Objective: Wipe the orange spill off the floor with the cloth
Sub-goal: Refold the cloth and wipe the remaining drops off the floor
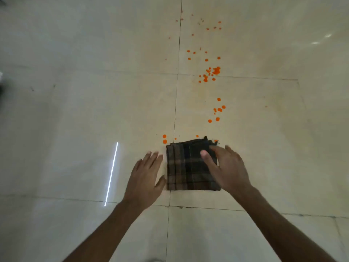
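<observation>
We find no readable text, label, brand, number or sign anywhere: none on the plaid cloth point(190, 167), none on the tiled floor point(75, 110).

The floor point(75, 110) is glossy pale tile with dark grout lines crossing near the middle. A folded plaid cloth point(187, 167) lies flat on it, beside a grout line. An orange spill point(214, 71) of scattered drops trails from the cloth's far edge away up the tiles, thickest in one cluster at a grout crossing.
</observation>
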